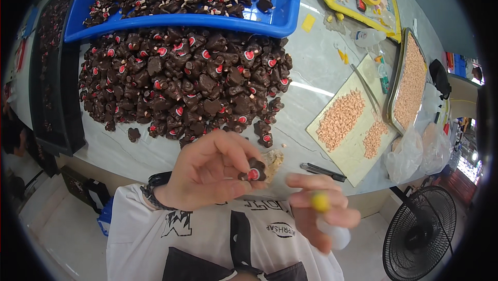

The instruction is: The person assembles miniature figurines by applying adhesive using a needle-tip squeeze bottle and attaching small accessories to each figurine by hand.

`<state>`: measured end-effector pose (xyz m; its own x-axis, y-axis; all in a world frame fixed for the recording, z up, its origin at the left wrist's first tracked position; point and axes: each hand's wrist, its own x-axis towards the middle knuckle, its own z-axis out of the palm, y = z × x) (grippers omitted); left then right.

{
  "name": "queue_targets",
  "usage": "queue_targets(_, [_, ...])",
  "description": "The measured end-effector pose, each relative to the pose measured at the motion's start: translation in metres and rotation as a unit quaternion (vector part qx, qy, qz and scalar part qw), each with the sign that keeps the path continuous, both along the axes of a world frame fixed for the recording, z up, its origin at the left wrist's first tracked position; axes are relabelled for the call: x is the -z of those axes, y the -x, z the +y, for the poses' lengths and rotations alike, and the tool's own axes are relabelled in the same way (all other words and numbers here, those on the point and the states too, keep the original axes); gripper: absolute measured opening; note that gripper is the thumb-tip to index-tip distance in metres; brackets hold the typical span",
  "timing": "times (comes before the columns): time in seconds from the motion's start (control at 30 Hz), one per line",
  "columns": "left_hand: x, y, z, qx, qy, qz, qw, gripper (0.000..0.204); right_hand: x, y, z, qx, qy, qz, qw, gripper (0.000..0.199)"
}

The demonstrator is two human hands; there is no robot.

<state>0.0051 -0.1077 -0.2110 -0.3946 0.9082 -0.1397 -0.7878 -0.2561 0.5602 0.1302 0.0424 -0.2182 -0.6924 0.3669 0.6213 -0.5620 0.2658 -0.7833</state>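
Note:
My left hand [207,169] pinches a small dark brown figure [255,171] with a red and white patch, near the table's front edge. To its right, my right hand [324,198] is closed around a small whitish squeeze bottle [334,234] with a yellow tip. Motion blurs the bottle, and the fingers partly hide it. A crumpled beige scrap [273,164] lies just behind the held figure. Beyond my left hand spreads a big heap of similar dark brown figures [181,84], many showing red patches.
Behind the heap stands a blue tray [181,20] of more figures. At right are a pale board [358,164] with small pinkish pieces [340,120], a tray [410,84] full of them, black tweezers [324,172], a clear bottle [369,37] and plastic bags [407,156]. A fan [419,234] stands lower right.

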Motion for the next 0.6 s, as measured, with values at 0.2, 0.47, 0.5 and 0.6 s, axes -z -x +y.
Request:
queue_targets(0.2, [-0.005,-0.003,-0.001,-0.073,0.091,-0.057,0.992,0.035,0.019,-0.042,0.030,0.280,-0.138,-0.196,0.930,0.050])
queue_targets(0.47, [0.005,-0.011,-0.001,0.008,0.045,0.032,0.998,0.040,0.033,-0.030,0.016,0.178,-0.232,-0.318,0.902,0.050])
queue_targets(0.5, [0.005,-0.013,-0.001,0.018,0.047,0.034,0.998,0.041,0.033,-0.026,0.014,0.179,-0.232,-0.318,0.902,0.050])
queue_targets(0.6, [0.007,-0.015,-0.001,0.032,0.041,0.012,0.999,0.039,0.034,-0.011,0.014,0.167,-0.310,-0.345,0.870,0.055])
